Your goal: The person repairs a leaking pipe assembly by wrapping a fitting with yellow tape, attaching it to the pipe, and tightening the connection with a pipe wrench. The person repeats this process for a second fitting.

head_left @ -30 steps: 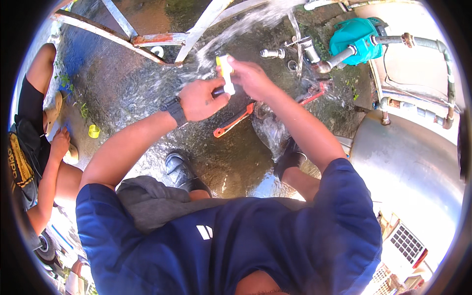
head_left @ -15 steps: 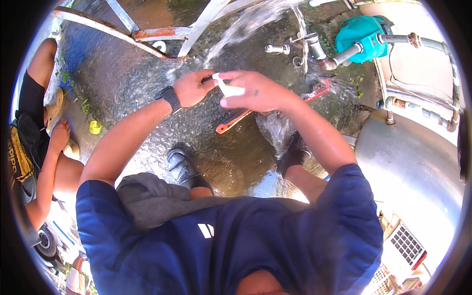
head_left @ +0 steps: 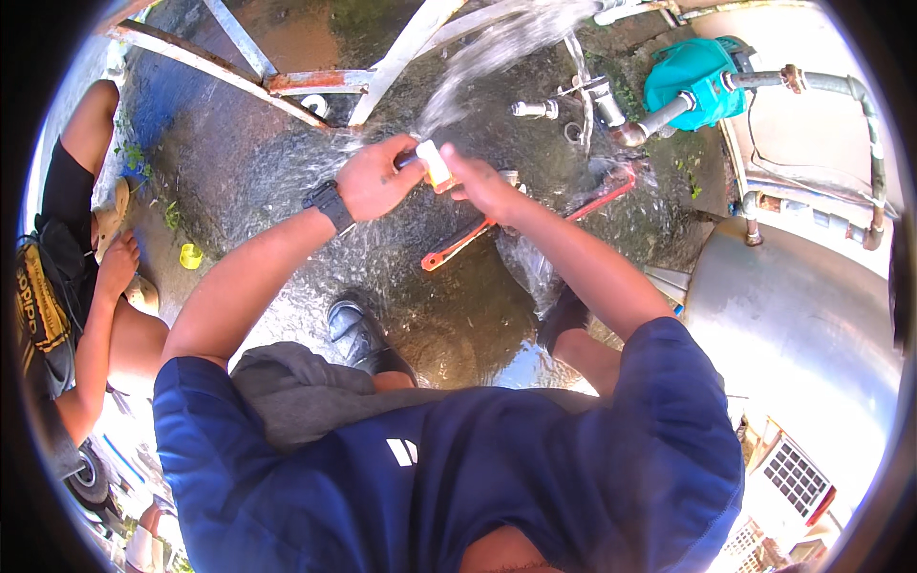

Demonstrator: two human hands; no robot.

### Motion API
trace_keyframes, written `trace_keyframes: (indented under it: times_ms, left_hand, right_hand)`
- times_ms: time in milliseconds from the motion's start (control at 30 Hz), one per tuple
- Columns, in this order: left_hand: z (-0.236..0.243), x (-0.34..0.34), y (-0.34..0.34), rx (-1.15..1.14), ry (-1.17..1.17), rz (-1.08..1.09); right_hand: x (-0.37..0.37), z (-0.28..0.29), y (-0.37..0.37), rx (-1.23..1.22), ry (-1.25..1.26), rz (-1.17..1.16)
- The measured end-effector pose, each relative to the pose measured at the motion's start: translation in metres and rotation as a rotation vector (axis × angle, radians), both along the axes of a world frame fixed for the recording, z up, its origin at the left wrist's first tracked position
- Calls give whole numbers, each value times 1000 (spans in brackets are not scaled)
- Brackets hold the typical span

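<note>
In front of me, above the wet ground, my two hands nearly meet. My left hand (head_left: 374,181), with a black watch at the wrist, is closed round a short dark cylindrical piece (head_left: 406,158). My right hand (head_left: 480,184) pinches a small white piece with an orange lower end (head_left: 435,164) right beside it; its exact kind I cannot make out. Below my right forearm lies a red-orange long-handled tool (head_left: 457,245), partly hidden by the arm. Another red bar (head_left: 604,196) shows past the forearm, with clear plastic (head_left: 525,267) nearby.
Water sprays (head_left: 468,76) from a white pipe (head_left: 630,10) at the top. Metal fittings (head_left: 604,100) stand by a teal pump (head_left: 693,84). A rusty white metal frame (head_left: 320,83) is at far left, a steel tank (head_left: 793,296) at right. Another person's leg (head_left: 91,124) is at left, near a yellow cup (head_left: 190,256).
My right hand has drawn lower and turned, its fingers now pinching the white piece, whose orange end shows. My left hand has shifted slightly, showing more of the dark piece.
</note>
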State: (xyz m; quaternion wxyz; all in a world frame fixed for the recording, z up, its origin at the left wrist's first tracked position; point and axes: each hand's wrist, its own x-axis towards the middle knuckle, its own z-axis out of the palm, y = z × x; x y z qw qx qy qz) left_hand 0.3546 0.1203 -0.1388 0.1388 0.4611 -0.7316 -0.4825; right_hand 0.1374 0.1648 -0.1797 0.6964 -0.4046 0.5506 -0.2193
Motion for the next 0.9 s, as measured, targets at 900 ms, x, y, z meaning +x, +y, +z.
trace_keyframes:
  times_ms: [900]
  left_hand:
    - [-12,4,-9,589,128,171]
  right_hand:
    - [0,-1,10,-267,186,190]
